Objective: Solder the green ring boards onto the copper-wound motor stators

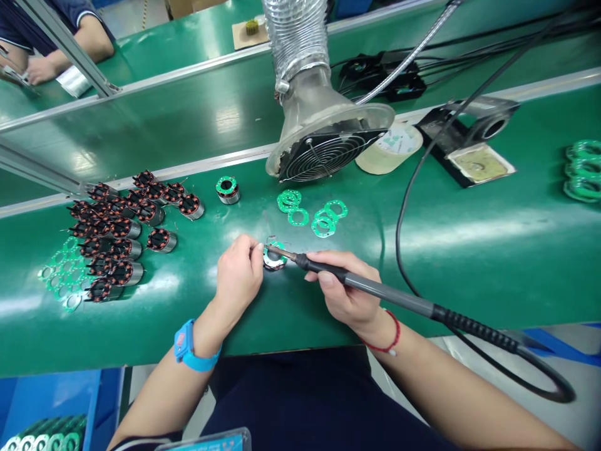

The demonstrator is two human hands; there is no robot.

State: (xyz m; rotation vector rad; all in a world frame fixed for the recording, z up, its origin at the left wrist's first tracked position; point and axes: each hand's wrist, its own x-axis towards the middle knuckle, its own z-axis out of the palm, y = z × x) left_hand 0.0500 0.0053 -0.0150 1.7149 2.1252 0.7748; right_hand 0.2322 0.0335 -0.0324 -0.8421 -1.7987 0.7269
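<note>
My right hand [350, 288] grips a soldering iron [389, 294], its tip pointing left onto a green ring-shaped circuit board [277, 250]. That board sits on a motor stator [275, 266] with copper windings, standing on the green bench. My left hand [240, 269] is closed at the left side of this stator, thumb and fingers pinched together. What lies between those fingertips is too small to make out. A few thin wires stick up near the board's far edge.
Many wound stators [124, 247] stand at the left, beside loose ring boards [66, 272]. More ring boards [323, 222] lie beyond my hands. A fume extractor [323, 150] hangs above. A soldering stand [469, 150] is at the right. Across the partition, a co-worker's arm [84, 47] shows.
</note>
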